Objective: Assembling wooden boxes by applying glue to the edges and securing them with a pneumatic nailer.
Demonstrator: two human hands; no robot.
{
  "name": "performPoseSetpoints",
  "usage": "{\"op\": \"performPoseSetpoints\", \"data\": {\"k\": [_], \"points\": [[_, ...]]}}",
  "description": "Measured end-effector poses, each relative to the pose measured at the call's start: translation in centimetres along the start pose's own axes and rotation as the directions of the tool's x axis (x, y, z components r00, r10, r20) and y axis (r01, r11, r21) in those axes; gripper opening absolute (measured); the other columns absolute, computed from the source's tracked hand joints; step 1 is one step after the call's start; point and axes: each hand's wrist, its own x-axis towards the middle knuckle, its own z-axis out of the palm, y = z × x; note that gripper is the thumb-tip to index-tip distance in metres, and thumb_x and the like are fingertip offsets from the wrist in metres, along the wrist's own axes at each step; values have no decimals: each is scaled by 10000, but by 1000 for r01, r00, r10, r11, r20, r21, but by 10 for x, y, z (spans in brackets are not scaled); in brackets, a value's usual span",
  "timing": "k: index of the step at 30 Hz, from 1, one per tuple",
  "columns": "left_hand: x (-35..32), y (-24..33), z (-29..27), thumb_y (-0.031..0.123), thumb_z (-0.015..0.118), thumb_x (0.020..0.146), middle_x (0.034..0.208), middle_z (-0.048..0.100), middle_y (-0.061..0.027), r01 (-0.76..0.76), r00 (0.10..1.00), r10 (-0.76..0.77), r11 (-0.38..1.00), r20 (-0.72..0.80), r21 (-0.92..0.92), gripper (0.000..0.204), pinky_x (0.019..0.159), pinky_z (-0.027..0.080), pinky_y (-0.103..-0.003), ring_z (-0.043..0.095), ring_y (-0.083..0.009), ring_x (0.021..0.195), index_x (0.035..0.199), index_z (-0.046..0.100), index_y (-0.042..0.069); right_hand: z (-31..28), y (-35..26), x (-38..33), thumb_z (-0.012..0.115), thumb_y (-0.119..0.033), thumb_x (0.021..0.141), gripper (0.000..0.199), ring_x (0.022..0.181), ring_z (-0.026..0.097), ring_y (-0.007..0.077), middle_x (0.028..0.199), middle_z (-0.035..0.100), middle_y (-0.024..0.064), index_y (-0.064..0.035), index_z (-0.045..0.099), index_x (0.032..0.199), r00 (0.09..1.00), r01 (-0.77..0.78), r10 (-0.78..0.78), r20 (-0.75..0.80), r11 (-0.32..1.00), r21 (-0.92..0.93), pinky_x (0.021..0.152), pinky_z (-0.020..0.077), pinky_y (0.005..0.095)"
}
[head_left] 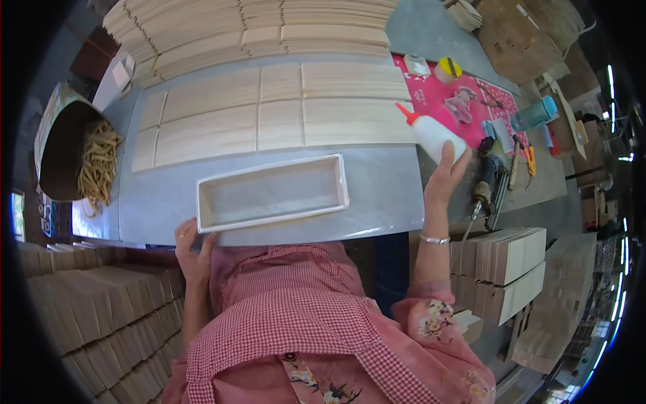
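A shallow rectangular wooden frame (pixel 272 221) with pale edges lies on the grey table, slightly tilted to its front edge. Its inside shows the tabletop. At the frame's near left corner is my left hand (pixel 193 248), thumb and fingers apart, its fingertips at or touching that corner. My right hand (pixel 449 170) is wrapped round a white squeeze bottle (pixel 436 137) with a red pointed nozzle, raised to the right of the frame. The nozzle tips up and left, away from the frame.
Behind the frame lie rows of flat wooden panels (pixel 279 124), with taller board stacks (pixel 269 34) beyond. A bin of tan strips (pixel 99 161) stands left. Tools, a power driver (pixel 483 188) and a teal-capped bottle (pixel 535 113) lie right. Board stacks (pixel 501 259) flank me below.
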Motion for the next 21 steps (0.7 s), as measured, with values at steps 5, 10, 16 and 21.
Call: {"op": "performPoseSetpoints", "data": {"k": [5,10,16,21], "points": [[11,22,4,31,755,782,1234,635,-130,88,996,-86,995,-39,37,473,1034,437,-409,549,-298,1173,1244,655,12,19,72,100,774,-151,761,489,950,596,311,1074,612,181,0,508,1142,992,124,-128,3,955,-269,899,502,415],[14,59,2,58,761,776,1248,624,-136,-90,995,97,968,-17,236,526,1037,432,-436,544,-306,1189,1284,630,29,33,114,154,757,-296,782,496,945,601,328,1099,621,160,-21,540,1133,981,136,-16,191,763,-633,869,506,402],[31,120,43,80,781,758,1208,642,-86,-407,906,312,831,287,380,491,1111,359,-477,530,-310,1256,1233,653,85,38,29,29,562,2,872,300,938,618,275,1147,664,119,-30,657,1155,853,372,-297,429,923,-99,837,505,356],[47,127,69,81,773,768,1026,690,-22,-501,816,294,788,498,357,328,1151,289,-511,535,-298,1282,1089,715,112,25,-34,-106,405,111,804,557,1061,575,237,1275,574,124,25,585,1324,702,-156,64,709,986,65,945,453,309]]}}
